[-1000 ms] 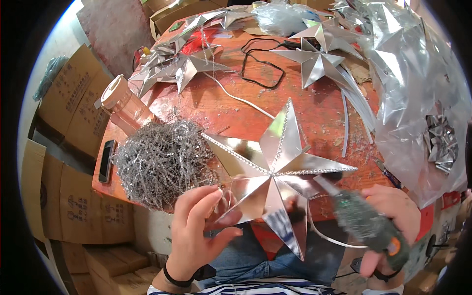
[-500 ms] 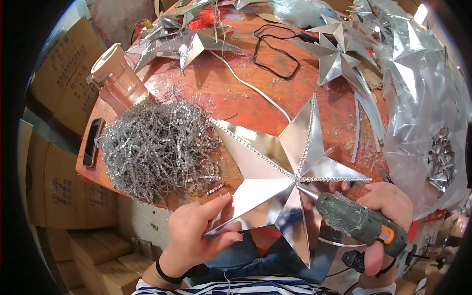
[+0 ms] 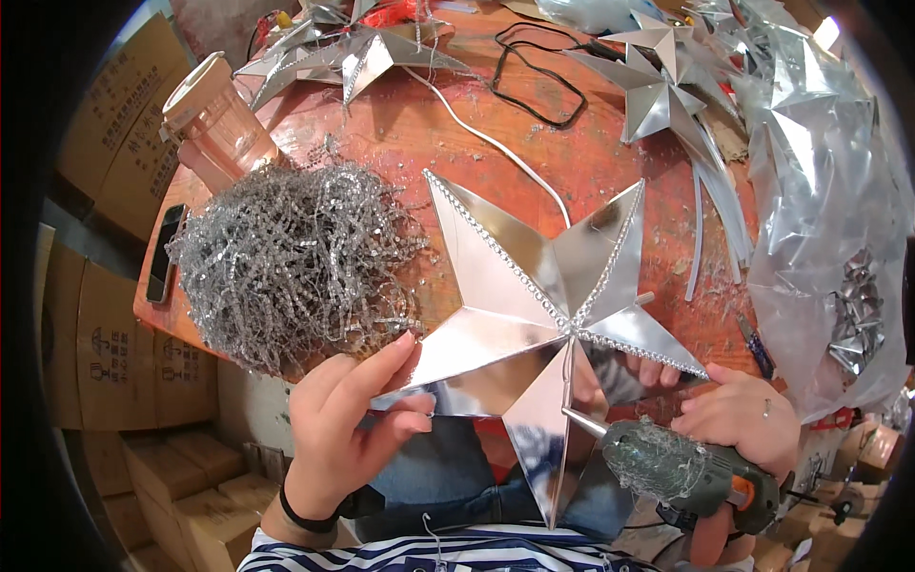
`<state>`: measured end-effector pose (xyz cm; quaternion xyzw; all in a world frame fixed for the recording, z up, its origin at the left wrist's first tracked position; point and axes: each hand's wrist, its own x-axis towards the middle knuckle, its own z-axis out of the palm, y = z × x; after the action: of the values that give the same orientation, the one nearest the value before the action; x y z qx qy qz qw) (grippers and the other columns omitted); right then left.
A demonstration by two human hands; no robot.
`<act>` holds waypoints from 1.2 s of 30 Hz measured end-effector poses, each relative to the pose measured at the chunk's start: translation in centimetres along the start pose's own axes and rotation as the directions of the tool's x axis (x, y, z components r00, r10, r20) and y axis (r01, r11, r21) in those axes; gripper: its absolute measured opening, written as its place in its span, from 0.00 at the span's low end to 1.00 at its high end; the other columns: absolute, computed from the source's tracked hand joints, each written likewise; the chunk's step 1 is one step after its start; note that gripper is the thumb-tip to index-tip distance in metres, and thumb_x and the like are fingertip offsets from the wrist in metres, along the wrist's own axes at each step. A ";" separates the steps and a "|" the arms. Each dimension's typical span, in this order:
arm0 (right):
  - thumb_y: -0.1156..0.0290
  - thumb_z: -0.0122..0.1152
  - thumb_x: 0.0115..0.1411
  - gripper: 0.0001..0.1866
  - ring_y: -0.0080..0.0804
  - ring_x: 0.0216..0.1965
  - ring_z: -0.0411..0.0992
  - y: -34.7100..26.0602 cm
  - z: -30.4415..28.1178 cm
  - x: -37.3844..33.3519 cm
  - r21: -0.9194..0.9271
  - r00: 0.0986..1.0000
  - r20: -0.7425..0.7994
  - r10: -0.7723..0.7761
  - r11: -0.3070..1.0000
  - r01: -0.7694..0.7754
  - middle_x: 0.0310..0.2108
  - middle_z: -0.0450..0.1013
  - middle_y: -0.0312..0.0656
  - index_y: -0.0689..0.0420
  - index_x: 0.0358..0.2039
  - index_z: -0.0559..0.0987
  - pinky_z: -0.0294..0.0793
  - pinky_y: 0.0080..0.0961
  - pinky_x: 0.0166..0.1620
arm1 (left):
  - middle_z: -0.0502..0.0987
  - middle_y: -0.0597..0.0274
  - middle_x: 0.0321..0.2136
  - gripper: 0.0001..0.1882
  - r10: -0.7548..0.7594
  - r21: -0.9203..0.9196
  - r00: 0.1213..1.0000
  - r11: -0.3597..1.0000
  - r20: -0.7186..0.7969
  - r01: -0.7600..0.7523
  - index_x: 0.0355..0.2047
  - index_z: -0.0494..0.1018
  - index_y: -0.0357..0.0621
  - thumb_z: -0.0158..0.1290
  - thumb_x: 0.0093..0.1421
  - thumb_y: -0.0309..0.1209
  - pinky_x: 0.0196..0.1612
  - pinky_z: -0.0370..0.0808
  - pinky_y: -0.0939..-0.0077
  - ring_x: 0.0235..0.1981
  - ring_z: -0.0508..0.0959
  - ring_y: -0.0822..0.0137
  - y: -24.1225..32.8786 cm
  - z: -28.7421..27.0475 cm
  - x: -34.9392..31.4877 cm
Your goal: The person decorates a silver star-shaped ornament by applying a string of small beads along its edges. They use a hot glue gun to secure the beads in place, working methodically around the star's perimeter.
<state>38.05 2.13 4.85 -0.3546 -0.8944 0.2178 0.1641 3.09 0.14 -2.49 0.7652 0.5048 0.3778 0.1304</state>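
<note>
A shiny silver five-pointed star [image 3: 505,338] is held up in front of me. Rhinestone chain runs along its upper left, upper right and right ridges. My left hand [image 3: 348,419] pinches the left point between thumb and fingers. In my right hand [image 3: 748,419] is a dark green glue gun [image 3: 667,467], webbed with dried glue strands. Its metal nozzle lies at the ridge of the lower point, just below the star's centre; whether it touches cannot be told. Fingers of that hand are by the right point's tip. A tangled heap of silver rhinestone chain [image 3: 295,267] lies left of the star.
Behind the heap stands a pinkish jug [image 3: 219,124] with a white lid; a phone [image 3: 167,253] lies at the table's left edge. More silver stars [image 3: 367,62] [image 3: 658,100], a black cable [image 3: 538,86], white glue sticks [image 3: 724,219] and a clear plastic bag [image 3: 810,219] surround the work. Cartons [image 3: 133,353] stand left.
The glue gun's nozzle has moved from the star's centre down along the lower ridge. The star has turned slightly clockwise, its right point dipping. My left hand has shifted a little left and down.
</note>
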 end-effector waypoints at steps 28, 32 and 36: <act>0.53 0.61 0.47 0.14 0.31 0.36 0.79 -1.4 2.4 -4.1 0.124 0.999 -0.019 -0.033 0.992 0.035 0.32 0.80 0.33 0.49 0.28 0.79 0.71 0.39 0.53 | 0.80 0.55 0.34 0.28 -0.069 -0.070 0.997 0.995 -0.044 0.066 0.51 0.71 0.35 0.62 0.54 0.38 0.33 0.75 0.78 0.31 0.79 0.67 0.4 0.5 -0.4; 0.42 0.63 0.45 0.22 0.31 0.32 0.78 -1.9 2.6 -5.0 0.139 0.999 -0.007 0.039 0.990 -0.038 0.29 0.79 0.32 0.49 0.27 0.79 0.70 0.39 0.53 | 0.80 0.54 0.36 0.25 -0.081 -0.069 0.996 0.994 -0.039 0.079 0.52 0.71 0.36 0.61 0.55 0.34 0.35 0.76 0.78 0.34 0.80 0.67 0.6 0.5 -0.3; 0.49 0.63 0.44 0.15 0.29 0.29 0.78 -1.0 3.4 -5.8 0.133 1.000 -0.026 -0.014 0.991 0.017 0.26 0.79 0.29 0.46 0.25 0.79 0.73 0.37 0.50 | 0.80 0.54 0.38 0.24 -0.137 -0.109 0.989 0.985 -0.047 0.131 0.52 0.71 0.35 0.60 0.56 0.32 0.35 0.76 0.77 0.35 0.81 0.67 1.3 0.5 -0.3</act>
<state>39.96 -3.59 1.65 -0.3385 -0.8785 0.2711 0.2003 4.24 -0.63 -2.26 0.7109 0.5377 0.4152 0.1821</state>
